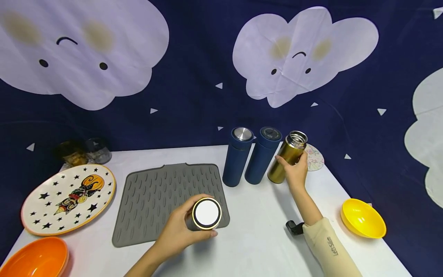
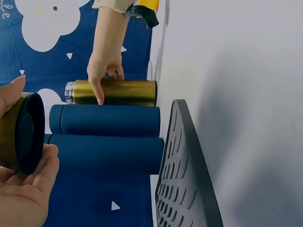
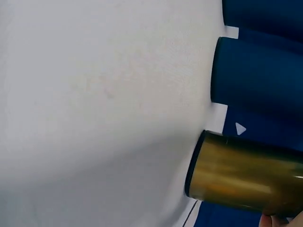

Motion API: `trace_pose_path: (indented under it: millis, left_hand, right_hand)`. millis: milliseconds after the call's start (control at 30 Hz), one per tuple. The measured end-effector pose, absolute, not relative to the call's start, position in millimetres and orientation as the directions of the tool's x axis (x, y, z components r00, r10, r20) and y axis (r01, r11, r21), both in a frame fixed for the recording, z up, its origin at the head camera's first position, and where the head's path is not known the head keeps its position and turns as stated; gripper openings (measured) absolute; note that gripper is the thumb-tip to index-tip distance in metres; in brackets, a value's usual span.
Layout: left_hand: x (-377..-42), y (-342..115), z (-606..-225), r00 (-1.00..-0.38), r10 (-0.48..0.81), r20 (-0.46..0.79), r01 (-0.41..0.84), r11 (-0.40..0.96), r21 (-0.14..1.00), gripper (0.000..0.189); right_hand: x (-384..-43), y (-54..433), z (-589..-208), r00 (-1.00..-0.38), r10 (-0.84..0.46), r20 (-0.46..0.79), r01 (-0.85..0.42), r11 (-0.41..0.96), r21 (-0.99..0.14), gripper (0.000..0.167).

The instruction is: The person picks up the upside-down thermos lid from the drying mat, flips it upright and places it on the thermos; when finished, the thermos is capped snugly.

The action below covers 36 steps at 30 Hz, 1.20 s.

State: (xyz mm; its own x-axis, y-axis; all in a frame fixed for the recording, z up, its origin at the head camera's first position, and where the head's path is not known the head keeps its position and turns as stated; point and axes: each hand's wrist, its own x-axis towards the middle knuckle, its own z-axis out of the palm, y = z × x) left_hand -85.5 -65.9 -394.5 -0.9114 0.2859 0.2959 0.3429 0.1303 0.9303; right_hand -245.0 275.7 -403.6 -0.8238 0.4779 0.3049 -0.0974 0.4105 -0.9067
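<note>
My left hand (image 1: 175,231) grips a round gold-edged lid (image 1: 207,212), held above the table near the grey mat's front right corner. Its top shows white inside a black ring. The left wrist view gives its gold side and dark, recessed underside (image 2: 31,132). At the back right, my right hand (image 1: 297,171) holds a gold thermos (image 1: 288,156) by its side; the thermos stands on the table, its steel mouth uncovered. Left of it are two upright blue thermoses, one with a black top (image 1: 263,157), the other with a silver top (image 1: 238,157).
A grey drying mat (image 1: 173,192) lies mid-table. To its left are a star-patterned plate (image 1: 74,184) and an orange bowl (image 1: 38,257). Two glass jars (image 1: 98,152) stand behind. A yellow bowl (image 1: 363,219) sits right, a floral disc (image 1: 315,158) behind the gold thermos.
</note>
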Motion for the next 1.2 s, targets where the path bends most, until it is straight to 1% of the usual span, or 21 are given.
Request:
trace_pose_path:
  millis: [100,200,300,533,733,933,1067,1200]
  left_hand:
    - [-94.0,-61.6,-392.2,-0.917,0.302,0.261,0.309,0.124,0.943,0.073]
    - [-101.9,-55.5,-388.2,-0.918,0.321,0.234,0.283,0.115,0.952,0.074]
    - [-110.4,-48.1,-384.2,-0.912,0.339,0.233,0.280,0.096,0.955,0.076]
    - [-131.7,-34.6,-370.5,-0.878,0.353,0.324,0.369,0.066,0.927,0.075]
    - [-146.1,-21.3,-354.2,-0.858,0.367,0.360,0.402,0.042,0.914,0.074]
    - [-155.4,-4.7,-334.8,-0.838,0.380,0.391,0.420,-0.008,0.908,0.074]
    - [-160.2,9.0,-324.2,-0.821,0.408,0.400,0.420,-0.045,0.907,0.073]
    - [-164.9,24.0,-318.5,-0.812,0.422,0.404,0.428,-0.041,0.903,0.070]
  right_hand:
    - [-243.6,276.2,-403.4,-0.826,0.489,0.281,-0.080,0.392,-0.917,0.072]
    - [-234.3,272.6,-401.6,-0.827,0.499,0.260,-0.077,0.358,-0.931,0.070]
    - [-218.0,266.0,-400.0,-0.837,0.489,0.243,-0.077,0.335,-0.939,0.071]
    - [-174.0,240.0,-393.9,-0.893,0.376,0.248,-0.129,0.314,-0.941,0.070]
    - [-147.1,213.0,-395.6,-0.931,0.274,0.243,-0.157,0.301,-0.941,0.071]
    - [-133.9,193.7,-400.7,-0.946,0.198,0.259,-0.190,0.309,-0.932,0.070]
    - [-129.5,187.5,-402.5,-0.945,0.180,0.272,-0.205,0.323,-0.924,0.068]
    - [-127.5,184.6,-403.5,-0.947,0.164,0.277,-0.213,0.327,-0.921,0.066]
